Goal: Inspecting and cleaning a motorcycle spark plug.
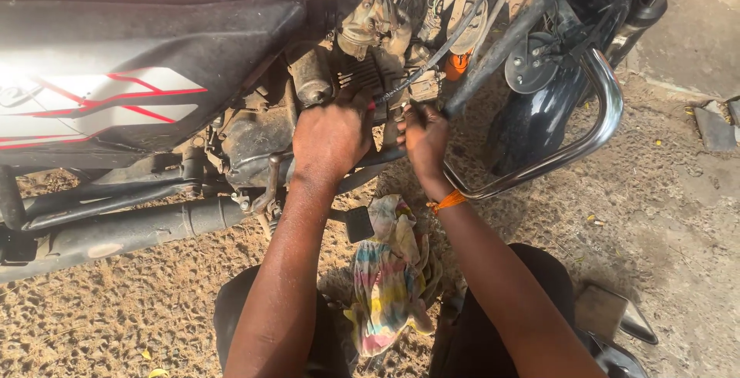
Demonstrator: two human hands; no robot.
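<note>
A motorcycle [146, 62] with a black, white and red side panel stands in front of me on sandy ground. My left hand [331, 137] is pressed against the grimy engine [362, 62], fingers curled over something hidden beneath them. My right hand [424, 139], an orange thread band on its wrist, reaches in beside it, fingers closed on a part at the engine's lower front; what it grips is hidden. A black cable [432, 58] runs down toward both hands.
A chrome crash guard [593, 127] curves right of my right hand. The exhaust pipe [131, 228] runs low at left. A striped colourful rag [389, 270] hangs over the footpeg [358, 224] between my knees. Flat debris [713, 127] lies far right.
</note>
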